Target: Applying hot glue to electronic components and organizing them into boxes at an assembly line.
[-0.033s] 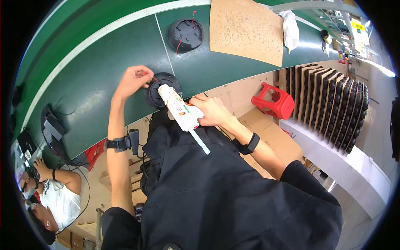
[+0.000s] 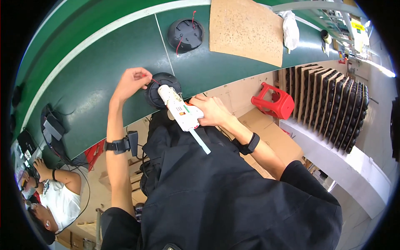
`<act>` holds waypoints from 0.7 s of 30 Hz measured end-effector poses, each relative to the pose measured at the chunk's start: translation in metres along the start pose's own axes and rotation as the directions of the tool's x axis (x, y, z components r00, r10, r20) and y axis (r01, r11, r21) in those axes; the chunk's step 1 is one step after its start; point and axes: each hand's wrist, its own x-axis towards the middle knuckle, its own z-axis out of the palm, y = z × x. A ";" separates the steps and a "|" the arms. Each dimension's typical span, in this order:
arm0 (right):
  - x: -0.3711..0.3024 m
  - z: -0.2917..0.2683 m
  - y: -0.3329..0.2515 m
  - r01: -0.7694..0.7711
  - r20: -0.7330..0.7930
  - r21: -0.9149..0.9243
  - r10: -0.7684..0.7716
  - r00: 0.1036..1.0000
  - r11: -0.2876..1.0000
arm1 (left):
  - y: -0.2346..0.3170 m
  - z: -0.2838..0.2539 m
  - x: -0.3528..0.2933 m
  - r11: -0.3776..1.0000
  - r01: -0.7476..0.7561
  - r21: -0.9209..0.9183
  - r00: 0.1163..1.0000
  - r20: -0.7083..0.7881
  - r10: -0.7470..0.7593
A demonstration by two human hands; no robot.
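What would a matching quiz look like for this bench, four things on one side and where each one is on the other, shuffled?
Things:
1. glue gun
2. red wire
3. stool
4. cardboard sheet

Places:
A. on the floor beside the racks of dark parts
B. in the right hand, nozzle at the near black round part
C. flat on the green belt, past the far black round part
D. pinched by the left hand

Pairs: 1-B, 2-D, 3-A, 4-C
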 end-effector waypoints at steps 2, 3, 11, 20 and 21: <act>0.001 -0.001 0.003 0.003 0.026 0.001 -0.003 1.000 1.000 | -0.003 -0.004 -0.013 0.999 0.008 0.038 0.999 0.050 -0.010; -0.001 -0.003 0.004 0.000 0.026 -0.002 0.000 1.000 1.000 | 0.002 -0.003 -0.020 0.999 0.014 0.048 0.998 0.061 -0.017; 0.004 -0.012 0.000 -0.017 0.074 -0.035 0.020 0.997 0.999 | -0.017 0.000 -0.051 0.979 0.072 0.192 0.996 0.045 -0.082; -0.003 -0.016 0.016 0.143 -0.034 0.171 -0.139 0.990 0.975 | -0.020 0.039 -0.066 0.945 0.321 -0.061 0.941 -0.095 -0.326; -0.004 -0.017 0.016 0.143 -0.033 0.169 -0.140 0.990 0.975 | -0.022 0.040 -0.062 0.951 0.307 -0.028 0.944 -0.118 -0.308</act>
